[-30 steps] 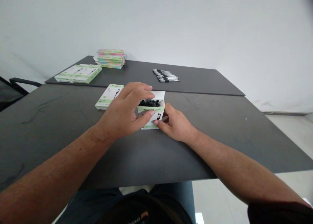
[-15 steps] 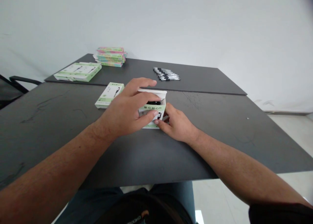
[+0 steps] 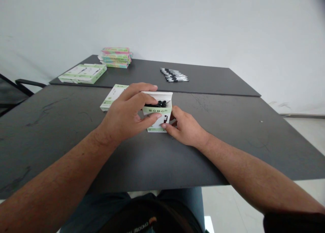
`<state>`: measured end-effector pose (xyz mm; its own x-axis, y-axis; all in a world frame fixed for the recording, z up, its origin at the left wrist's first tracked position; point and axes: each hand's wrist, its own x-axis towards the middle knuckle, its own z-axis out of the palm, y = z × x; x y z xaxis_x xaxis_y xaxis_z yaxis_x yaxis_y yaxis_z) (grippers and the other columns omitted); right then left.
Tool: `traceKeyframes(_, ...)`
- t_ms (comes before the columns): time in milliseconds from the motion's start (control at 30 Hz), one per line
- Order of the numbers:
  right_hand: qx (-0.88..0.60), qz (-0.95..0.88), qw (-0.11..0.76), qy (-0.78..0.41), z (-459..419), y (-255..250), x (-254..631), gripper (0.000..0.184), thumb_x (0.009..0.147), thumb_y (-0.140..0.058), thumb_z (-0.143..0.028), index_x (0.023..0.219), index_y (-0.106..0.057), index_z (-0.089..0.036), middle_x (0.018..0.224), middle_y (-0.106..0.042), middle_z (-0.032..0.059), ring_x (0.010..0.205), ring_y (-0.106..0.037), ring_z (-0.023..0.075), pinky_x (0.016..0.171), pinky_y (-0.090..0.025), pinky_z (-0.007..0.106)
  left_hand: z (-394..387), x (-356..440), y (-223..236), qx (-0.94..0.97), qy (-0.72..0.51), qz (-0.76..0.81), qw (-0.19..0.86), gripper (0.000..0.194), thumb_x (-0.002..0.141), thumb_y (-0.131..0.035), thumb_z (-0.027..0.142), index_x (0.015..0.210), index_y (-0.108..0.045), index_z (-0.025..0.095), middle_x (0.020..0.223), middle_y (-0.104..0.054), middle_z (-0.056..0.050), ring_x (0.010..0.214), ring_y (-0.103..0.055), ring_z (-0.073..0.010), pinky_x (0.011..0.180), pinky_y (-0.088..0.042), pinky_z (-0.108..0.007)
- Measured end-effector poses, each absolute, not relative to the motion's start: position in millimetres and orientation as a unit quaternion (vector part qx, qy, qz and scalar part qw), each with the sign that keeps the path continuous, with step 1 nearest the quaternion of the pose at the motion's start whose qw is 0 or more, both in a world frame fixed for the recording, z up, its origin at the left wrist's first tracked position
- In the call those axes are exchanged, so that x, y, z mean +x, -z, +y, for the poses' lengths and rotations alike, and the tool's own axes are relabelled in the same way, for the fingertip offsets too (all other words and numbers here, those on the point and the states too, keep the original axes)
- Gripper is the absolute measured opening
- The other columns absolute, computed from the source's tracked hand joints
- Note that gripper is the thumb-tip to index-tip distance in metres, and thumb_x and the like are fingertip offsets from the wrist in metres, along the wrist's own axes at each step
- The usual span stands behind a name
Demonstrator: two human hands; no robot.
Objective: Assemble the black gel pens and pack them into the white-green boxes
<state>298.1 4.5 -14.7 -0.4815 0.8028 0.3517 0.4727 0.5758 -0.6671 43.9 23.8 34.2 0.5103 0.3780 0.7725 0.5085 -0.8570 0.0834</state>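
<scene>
Fingers (image 3: 177, 113) of the right hand (image 3: 187, 128) clasp an open box (image 3: 160, 110) of black-tipped items (image 3: 163, 104); whether the left hand (image 3: 125, 110) grips is unclear.

Left fingers (image 3: 152, 120) and right fingers (image 3: 169, 128) flank an open, upright box (image 3: 164, 116)

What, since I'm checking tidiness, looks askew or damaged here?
Mildly askew: the pink-and-green packets at the far left are stacked unevenly, edges jutting out. The near table has dark scratch-like marks at its left. Nothing looks spilled from the open box.
</scene>
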Motion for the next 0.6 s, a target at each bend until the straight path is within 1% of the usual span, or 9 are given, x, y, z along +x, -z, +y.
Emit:
traceKeyframes(67, -0.387, -0.824, 0.330, -0.248, 4.6, 15.2, 298.4, 0.033, 0.102, -0.069, -0.032, 0.130, -0.054, -0.022, 0.114, -0.081, 0.0101, 0.098, -0.079, 0.0262, 0.080, -0.062, 0.039, 24.5, 43.8, -34.6, -0.868, 0.421, -0.253, 0.075, 0.024, 0.098, -0.086, 0.029, 0.112, -0.066, 0.026, 0.145, -0.077, -0.014, 0.136, -0.075, -0.0303, 0.113, -0.066, -0.055)
traceKeyframes(233, -0.393, -0.828, 0.316, -0.246, 4.1, 14.1, 298.3, 0.033, 0.102, -0.069, -0.033, 0.129, -0.054, -0.023, 0.114, -0.081, 0.0103, 0.095, -0.079, 0.0263, 0.079, -0.061, 0.040, 24.4, 44.6, -36.4, -0.872, 0.426, -0.232, 0.069, 0.025, 0.098, -0.088, 0.026, 0.109, -0.065, 0.026, 0.144, -0.078, -0.014, 0.135, -0.076, -0.0298, 0.113, -0.067, -0.055)
traceKeyframes(333, -0.399, -0.829, 0.311, -0.240, 3.5, 13.4, 298.0, 0.031, 0.102, -0.069, -0.034, 0.126, -0.054, -0.023, 0.111, -0.080, 0.0096, 0.092, -0.078, 0.0261, 0.080, -0.061, 0.040, 22.9, 45.5, -38.5, -0.880, 0.408, -0.234, 0.067, 0.024, 0.100, -0.083, 0.024, 0.119, -0.068, 0.027, 0.155, -0.072, -0.013, 0.145, -0.070, -0.0302, 0.120, -0.064, -0.057)
traceKeyframes(400, -0.408, -0.828, 0.306, -0.234, 3.0, 13.4, 298.0, 0.030, 0.101, -0.069, -0.035, 0.125, -0.053, -0.024, 0.109, -0.080, 0.0084, 0.091, -0.078, 0.0262, 0.081, -0.060, 0.040, 22.7, 45.9, -40.1, -0.889, 0.394, -0.224, 0.064, 0.029, 0.102, -0.080, 0.021, 0.128, -0.070, 0.028, 0.162, -0.067, -0.015, 0.151, -0.066, -0.0305, 0.121, -0.063, -0.057)
traceKeyframes(500, -0.415, -0.827, 0.300, -0.231, 2.8, 13.6, 298.2, 0.031, 0.101, -0.071, -0.036, 0.125, -0.054, -0.025, 0.109, -0.079, 0.0075, 0.092, -0.078, 0.0260, 0.081, -0.060, 0.040, 24.6, 45.3, -43.0, -0.899, 0.381, -0.204, 0.064, 0.029, 0.102, -0.079, 0.016, 0.129, -0.073, 0.024, 0.159, -0.067, -0.017, 0.148, -0.067, -0.0303, 0.118, -0.064, -0.054)
traceKeyframes(600, -0.407, -0.828, 0.303, -0.238, 2.8, 13.8, 298.4, 0.032, 0.102, -0.070, -0.035, 0.127, -0.053, -0.025, 0.111, -0.079, 0.0081, 0.092, -0.078, 0.0251, 0.080, -0.060, 0.038, 27.3, 44.0, -46.2, -0.906, 0.368, -0.198, 0.068, 0.026, 0.100, -0.078, 0.016, 0.125, -0.073, 0.024, 0.154, -0.069, -0.015, 0.143, -0.069, -0.0313, 0.116, -0.065, -0.055)
